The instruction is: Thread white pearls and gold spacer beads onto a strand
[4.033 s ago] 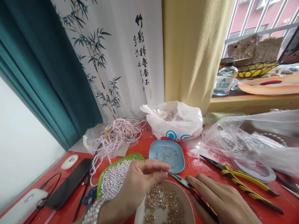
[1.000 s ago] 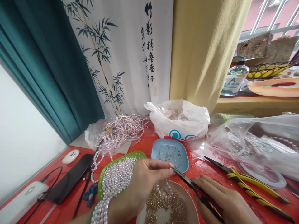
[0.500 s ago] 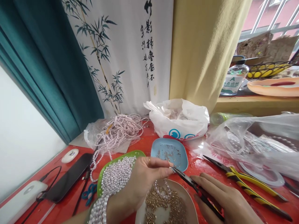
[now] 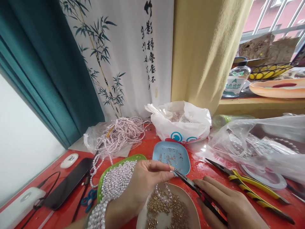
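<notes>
My left hand (image 4: 147,178) pinches the end of a thin strand of small clear beads (image 4: 164,194), which hangs in a loop below the fingers. In my right hand (image 4: 221,197) is a pair of needle-nose pliers (image 4: 190,183); their tips meet my left fingertips. Whatever small piece sits between the tips is too tiny to make out. Underneath lies a pale plate (image 4: 193,213) of gold beads (image 4: 175,208). Left of my hand, a green tray (image 4: 140,157) holds pearly beads (image 4: 118,179). Beyond my fingers, a blue tray (image 4: 184,156) carries small metal bits.
Yellow-and-black pliers (image 4: 250,187) lie at the right, beside a white ring (image 4: 264,178). Plastic bags (image 4: 183,127) stand behind. Bead strands (image 4: 122,132) are heaped at the back left. A phone (image 4: 69,183), a power bank (image 4: 23,203) and cables lie at the left.
The whole view has shifted slightly, so everything appears a little further left. Both hands keep the same hold, with the plier tips still at my left fingertips.
</notes>
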A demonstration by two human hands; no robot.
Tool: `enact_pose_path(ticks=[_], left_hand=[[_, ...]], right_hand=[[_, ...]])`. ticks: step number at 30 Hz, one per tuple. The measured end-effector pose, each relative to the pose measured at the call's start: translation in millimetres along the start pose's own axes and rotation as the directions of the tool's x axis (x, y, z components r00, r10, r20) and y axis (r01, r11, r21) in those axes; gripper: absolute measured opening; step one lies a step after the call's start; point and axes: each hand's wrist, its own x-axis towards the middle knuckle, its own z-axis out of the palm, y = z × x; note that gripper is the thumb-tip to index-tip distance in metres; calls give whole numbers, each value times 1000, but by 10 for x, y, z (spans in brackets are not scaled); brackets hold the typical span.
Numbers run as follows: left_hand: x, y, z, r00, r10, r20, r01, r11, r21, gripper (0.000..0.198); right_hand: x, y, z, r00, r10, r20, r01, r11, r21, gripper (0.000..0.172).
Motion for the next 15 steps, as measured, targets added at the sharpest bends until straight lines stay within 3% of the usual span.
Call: enact_pose_path(ticks=[15], left_hand=[[7,-11,-2,1000,-20,-13,20,1000,1,16]], right_hand=[[6,-10,-7,999,47,11,-47,998,48,28]])
